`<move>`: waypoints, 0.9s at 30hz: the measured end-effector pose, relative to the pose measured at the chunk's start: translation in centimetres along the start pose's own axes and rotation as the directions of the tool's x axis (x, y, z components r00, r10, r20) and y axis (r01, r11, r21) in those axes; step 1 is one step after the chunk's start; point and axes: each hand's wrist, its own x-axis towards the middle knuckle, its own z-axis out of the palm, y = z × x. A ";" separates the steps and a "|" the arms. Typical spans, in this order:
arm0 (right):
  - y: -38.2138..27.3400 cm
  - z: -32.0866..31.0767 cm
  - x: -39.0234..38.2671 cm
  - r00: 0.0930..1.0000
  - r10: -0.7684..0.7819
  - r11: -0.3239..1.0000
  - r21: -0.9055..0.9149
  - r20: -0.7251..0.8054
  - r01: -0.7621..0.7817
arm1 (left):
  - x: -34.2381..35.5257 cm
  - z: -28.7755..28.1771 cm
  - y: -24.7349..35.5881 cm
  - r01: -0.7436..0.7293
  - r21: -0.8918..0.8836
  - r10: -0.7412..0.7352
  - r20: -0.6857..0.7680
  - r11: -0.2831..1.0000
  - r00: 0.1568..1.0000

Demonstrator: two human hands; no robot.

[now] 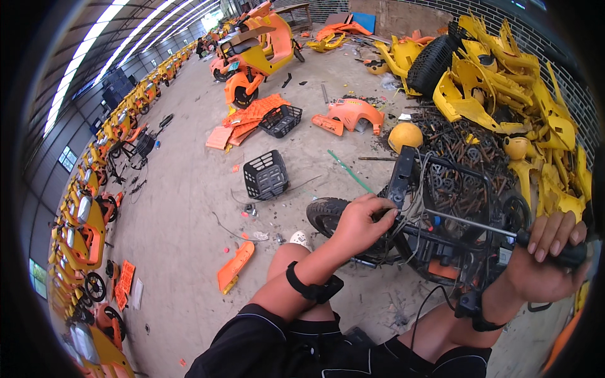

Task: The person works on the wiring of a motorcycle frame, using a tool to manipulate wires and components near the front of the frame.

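Row of yellow-and-orange scooters (85, 233) along left edge of grey concrete floor (179, 208). Black plastic lattice basket (266, 174) mid-floor. Left hand (364, 220) bent at upper bar of stripped black metal scooter frame (399, 181), toward floor's right edge; grip cannot be told. Black-handled tool with long steel shaft (474, 222) across frame; right hand (535, 272) clenched round handle. Broken yellow plastic panels (479, 94) heaped along floor's right edge.
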 end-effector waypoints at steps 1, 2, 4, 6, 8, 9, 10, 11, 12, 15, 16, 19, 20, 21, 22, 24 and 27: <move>0.2 0.3 0.0 1.000 0.005 1.000 0.002 0.010 -0.005 | -0.1 0.2 0.0 -0.009 -0.001 0.009 -0.014 1.000 1.000; 0.4 0.6 0.0 1.000 0.010 1.000 0.005 0.009 -0.010 | -0.1 0.2 0.1 0.007 -0.017 -0.008 -0.023 1.000 1.000; 1.2 1.0 -0.1 1.000 0.027 0.999 0.026 0.016 -0.027 | -0.4 0.6 0.2 0.047 -0.057 -0.050 -0.047 0.997 0.998; 1.6 1.2 -0.1 0.999 0.039 0.999 0.023 0.025 -0.040 | -0.2 0.4 0.2 0.006 -0.011 -0.007 -0.037 1.000 0.999; 1.6 1.3 -0.1 0.998 0.050 0.999 0.011 0.025 -0.051 | -0.1 0.4 0.2 -0.013 -0.007 0.013 -0.021 1.000 1.000; 1.7 1.4 -0.1 0.998 0.052 0.999 0.009 0.023 -0.052 | 0.0 0.3 0.2 -0.013 -0.019 0.013 -0.008 1.000 1.000; 1.7 1.5 0.0 0.998 0.051 0.999 0.015 0.024 -0.051 | 0.1 0.2 0.3 -0.012 -0.030 0.012 0.004 0.999 1.000; 1.7 1.5 0.1 0.998 0.050 0.998 0.022 0.024 -0.051 | 0.2 0.1 0.3 -0.024 -0.007 0.024 0.011 1.000 1.000; 1.7 1.5 0.1 0.998 0.050 0.998 0.029 0.023 -0.051 | 0.2 0.0 0.4 -0.035 0.017 0.034 0.018 0.999 0.999; 1.9 1.5 0.0 0.999 0.045 0.998 0.050 0.031 -0.046 | 0.3 0.0 0.1 -0.033 0.004 0.033 0.038 0.999 0.999; 1.9 1.5 0.0 0.999 0.045 0.998 0.047 0.023 -0.046 | 0.4 0.0 -0.1 -0.027 -0.015 0.027 0.044 1.000 0.999; 2.3 2.1 -0.3 0.998 0.055 0.998 0.033 0.004 -0.056 | 0.4 0.2 -0.1 -0.007 -0.058 0.010 0.047 0.998 0.999; 2.5 2.6 -0.5 0.998 0.066 0.998 0.024 0.000 -0.065 | 0.2 0.3 -0.2 -0.013 -0.063 0.016 0.046 0.998 0.999; 2.8 3.0 -0.6 0.998 0.061 0.998 0.031 -0.006 -0.061 | 0.3 -0.1 -0.4 -0.031 -0.050 0.033 0.043 0.998 0.999; 2.9 3.2 -0.7 0.998 0.068 0.997 0.034 -0.014 -0.068 | 0.3 -0.3 -0.5 -0.048 -0.037 0.049 0.040 0.998 0.998; 2.5 3.5 -0.8 0.998 0.054 0.998 0.041 -0.035 -0.053 | 0.3 -0.3 -0.1 -0.126 0.021 0.125 0.028 0.992 0.992; 1.6 3.1 -0.9 0.998 0.064 0.998 0.017 -0.018 -0.063 | 0.0 0.0 0.3 -0.153 0.031 0.153 0.014 0.988 0.988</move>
